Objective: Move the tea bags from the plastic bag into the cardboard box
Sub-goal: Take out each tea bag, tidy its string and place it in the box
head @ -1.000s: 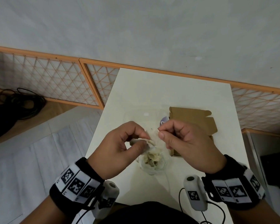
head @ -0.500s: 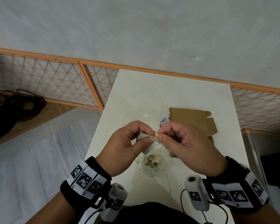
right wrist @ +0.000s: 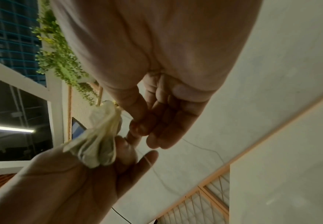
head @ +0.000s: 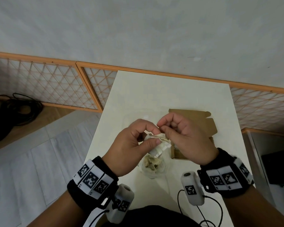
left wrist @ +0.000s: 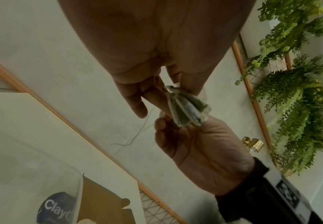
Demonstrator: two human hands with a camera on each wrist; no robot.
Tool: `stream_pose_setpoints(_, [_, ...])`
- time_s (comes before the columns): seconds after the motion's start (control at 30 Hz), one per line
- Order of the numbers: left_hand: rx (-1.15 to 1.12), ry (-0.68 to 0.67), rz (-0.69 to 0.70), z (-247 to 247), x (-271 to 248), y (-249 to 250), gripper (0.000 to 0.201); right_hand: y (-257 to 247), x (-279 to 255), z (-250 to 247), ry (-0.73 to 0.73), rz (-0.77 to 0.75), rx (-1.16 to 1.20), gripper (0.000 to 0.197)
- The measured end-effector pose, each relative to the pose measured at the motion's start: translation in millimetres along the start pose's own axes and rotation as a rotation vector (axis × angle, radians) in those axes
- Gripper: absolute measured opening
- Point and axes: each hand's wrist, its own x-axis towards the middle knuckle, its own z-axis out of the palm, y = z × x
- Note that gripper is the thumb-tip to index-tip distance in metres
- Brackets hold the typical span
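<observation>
A white tea bag (head: 161, 147) hangs above the clear plastic bag (head: 152, 166), which holds several more tea bags on the white table (head: 170, 92). My left hand (head: 156, 136) pinches the tea bag (right wrist: 97, 144) between thumb and fingers. Right beside it, my right hand (head: 161, 127) pinches the bag's thin string (right wrist: 195, 147) between thumb and forefinger. The tea bag (left wrist: 187, 109) looks crumpled, with the string (left wrist: 143, 128) trailing loose below. The open brown cardboard box (head: 195, 118) lies to the right, partly hidden behind my right hand.
A clear plastic tub with a blue label (left wrist: 55, 209) stands on the table past my hands, next to the box flap (left wrist: 99, 201). Wooden lattice panels (head: 47, 89) run along the wall. Black cables (head: 15, 110) lie on the floor at left.
Both hands have risen and moved slightly away from me, lifting the tea bag out of the plastic bag's mouth. The right hand now covers the tub's blue label.
</observation>
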Motion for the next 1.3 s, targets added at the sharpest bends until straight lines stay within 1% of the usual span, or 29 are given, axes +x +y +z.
stream_pose_setpoints(0.03, [-0.011,0.013,0.018,0.8,1.4,-0.6,0.014,3.4,-0.4,2.4,-0.009,0.007,0.043,0.007])
stream_pose_setpoints(0.1, [-0.035,0.029,0.028,1.6,4.1,-1.1,0.012,9.0,-3.9,6.0,-0.025,0.033,0.151,0.013])
stream_pose_setpoints(0.17, [-0.06,0.05,0.009,1.3,6.6,-2.2,0.008,10.1,-9.9,8.5,-0.025,0.077,0.249,0.012])
stream_pose_setpoints(0.3, [-0.083,0.069,-0.037,2.1,11.3,-6.1,0.006,12.3,-21.8,10.8,-0.026,0.161,0.406,0.027])
stream_pose_setpoints(0.4, [-0.152,0.039,-0.09,6.4,14.1,-8.7,0.006,20.3,-28.9,13.9,-0.051,0.13,0.309,0.031])
stream_pose_setpoints(0.53, [-0.189,-0.028,-0.144,15.0,15.3,-14.7,0.01,41.1,-32.9,10.8,-0.001,0.112,0.194,0.026])
stream_pose_setpoints(0.6, [-0.151,-0.044,-0.163,16.4,15.6,-20.4,0.013,55.7,-34.5,2.0,0.032,0.092,0.071,0.026])
stream_pose_setpoints(0.67, [-0.076,-0.029,-0.206,14.4,13.9,-29.7,0.01,75.6,-37.0,-11.3,0.06,0.082,-0.038,0.03])
stream_pose_setpoints(0.7, [-0.036,-0.018,-0.229,12.6,12.2,-34.6,0.008,87.9,-37.5,-20.2,0.079,0.09,-0.063,0.028])
stream_pose_setpoints(0.77, [0.028,0.002,-0.271,8.4,7.1,-44.0,0.005,112.2,-38.5,-39.1,0.122,0.144,-0.131,0.022])
stream_pose_setpoints(0.83, [0.073,0.023,-0.313,4.2,0.2,-53.3,0.013,135.7,-38.9,-55.1,0.157,0.245,-0.2,0.012])
stream_pose_setpoints(0.87, [0.09,0.033,-0.335,2.4,-3.5,-57.4,0.016,148.3,-38.2,-60.2,0.146,0.301,-0.193,0.008])
stream_pose_setpoints(0.93, [0.131,0.034,-0.377,-0.5,-10.4,-66.0,0.016,179.6,-33.8,-66.3,0.108,0.403,-0.222,0.022])
stream_pose_setpoints(1.03, [0.179,0.029,-0.443,-3.8,-19.7,-78.9,0.014,222.6,-20.7,-67.5,0.035,0.575,-0.39,0.028])
stream_pose_setpoints(1.1, [0.194,0.031,-0.482,-4.0,-25.2,-84.3,0.015,241.8,-10.6,-62.3,-0.038,0.647,-0.46,0.031])
stream_pose_setpoints(1.2, [0.233,0.027,-0.513,-2.6,-30.9,-87.8,0.013,253.1,2.5,-52.9,-0.129,0.682,-0.515,0.024])
stream_pose_setpoints(1.23, [0.244,0.021,-0.522,-2.6,-32.3,-88.8,0.012,254.5,5.7,-50.5,-0.148,0.692,-0.542,0.025])
stream_pose_setpoints(1.3, [0.257,0.01,-0.536,-2.5,-33.9,-91.0,0.011,255.9,9.6,-47.2,-0.139,0.704,-0.583,0.034])
